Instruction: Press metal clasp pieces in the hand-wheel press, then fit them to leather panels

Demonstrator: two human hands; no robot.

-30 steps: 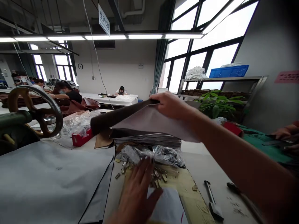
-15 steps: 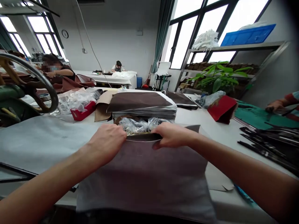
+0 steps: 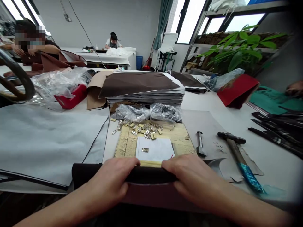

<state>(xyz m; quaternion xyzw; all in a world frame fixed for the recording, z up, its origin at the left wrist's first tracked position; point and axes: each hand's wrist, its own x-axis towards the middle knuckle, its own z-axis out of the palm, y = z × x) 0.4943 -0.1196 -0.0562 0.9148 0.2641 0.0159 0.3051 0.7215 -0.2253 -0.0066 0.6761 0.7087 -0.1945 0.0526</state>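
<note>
My left hand [image 3: 113, 176] and my right hand [image 3: 189, 171] both grip a dark leather-like sheet [image 3: 151, 175] along its bent-over far edge. The sheet hangs at the table's front edge. Right beyond it lies a worn yellow board [image 3: 182, 135] with a white paper [image 3: 157, 146] on it. One small metal plate [image 3: 145, 150] rests on that paper, and several more metal plates [image 3: 148, 129], some with yellow backing, are heaped behind. Right of the board stand a metal punch [image 3: 200, 143] and a hammer [image 3: 236, 154] with a blue-wrapped handle.
Behind the board are plastic bags [image 3: 165, 113] and a stack of dark sheets [image 3: 142, 83]. A pale sheet [image 3: 47, 135] covers the left side. Red boxes [image 3: 73, 96] stand left and right. Dark strips [image 3: 279, 129] lie at right, near another person's hand [image 3: 294, 89]. Two people work farther back.
Both hands have brought the sheet down and toward me, its edge now bent over. The yellow board, metal plates, punch and hammer have come into sight. My view has tilted downward.
</note>
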